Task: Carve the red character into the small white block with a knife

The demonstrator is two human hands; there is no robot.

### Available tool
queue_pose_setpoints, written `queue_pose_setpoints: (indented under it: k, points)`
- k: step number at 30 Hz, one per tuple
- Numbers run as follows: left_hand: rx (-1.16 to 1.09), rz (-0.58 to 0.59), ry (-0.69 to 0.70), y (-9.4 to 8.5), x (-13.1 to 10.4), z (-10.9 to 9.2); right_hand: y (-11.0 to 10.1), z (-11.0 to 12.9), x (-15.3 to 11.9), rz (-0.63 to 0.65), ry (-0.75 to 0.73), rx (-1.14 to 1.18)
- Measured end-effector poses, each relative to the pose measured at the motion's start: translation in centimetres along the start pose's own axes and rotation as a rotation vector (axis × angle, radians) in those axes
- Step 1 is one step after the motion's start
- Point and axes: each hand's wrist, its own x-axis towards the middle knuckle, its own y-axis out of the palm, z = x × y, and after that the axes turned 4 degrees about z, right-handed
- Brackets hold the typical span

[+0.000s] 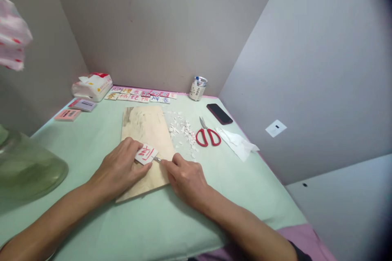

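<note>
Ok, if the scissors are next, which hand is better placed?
Probably the right hand: it's nearer the scissors, though it holds a thin tool. The left hand grips the marked tile, farther away.

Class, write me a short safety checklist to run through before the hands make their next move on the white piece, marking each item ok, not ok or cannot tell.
1. Left hand holding the white piece: ok.
2. Right hand gripping the small tool: ok.
3. Wooden board beneath the work: ok.
4. Left thumb well away from the tool's tip: not ok, it is close by.
5. Scraps cleared off the table: not ok, scattered beside the board.
6. Tool's tip sharp: cannot tell, too small to see.
</note>
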Motion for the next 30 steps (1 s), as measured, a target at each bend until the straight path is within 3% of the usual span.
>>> queue_pose_setpoints:
  k: [7,13,16,22,30]
  points:
    - [0.02,-0.001,0.001,0.1,0.0,0.1,0.2,0.2,0.2,-0.019,0.024,-0.027]
    - [0.03,-0.006,0.013,0.3,-0.4,0.2,0.6,-2.9,1.0,-0.068,0.145,-0.023]
    - [0.028,-0.003,0.009,0.2,-0.3,0.2,0.3,-3.3,0.9,-0.063,0.094,0.028]
    - [0.021,0.005,-0.011,0.0,-0.2,0.0,-0.7,-1.4,-0.1,-0.003,-0.102,0.126]
    - [0.024,0.012,-0.006,0.0,-0.2,-0.1,-0.4,-1.1,-0.2,-0.01,-0.083,0.077]
